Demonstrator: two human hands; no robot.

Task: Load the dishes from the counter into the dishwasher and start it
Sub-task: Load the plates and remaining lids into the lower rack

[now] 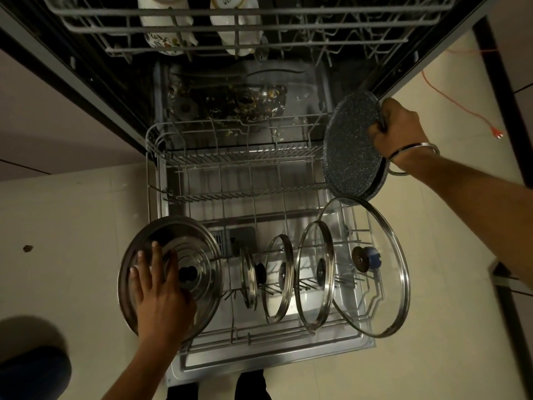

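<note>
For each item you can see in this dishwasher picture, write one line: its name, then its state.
Dishwasher door: open, down.
Lower rack: pulled out.
Upper rack: holds two mugs.
Steel lid: left hand flat on it.
Speckled pan: gripped by right hand.
Glass lids: upright on edge.

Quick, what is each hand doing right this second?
Left hand: open, fingers flat on the steel lid in the lower rack.
Right hand: grips the speckled pan by its edge.

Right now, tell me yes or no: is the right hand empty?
No, the right hand grips the rim of a dark speckled pan held on edge over the lower rack.
</note>
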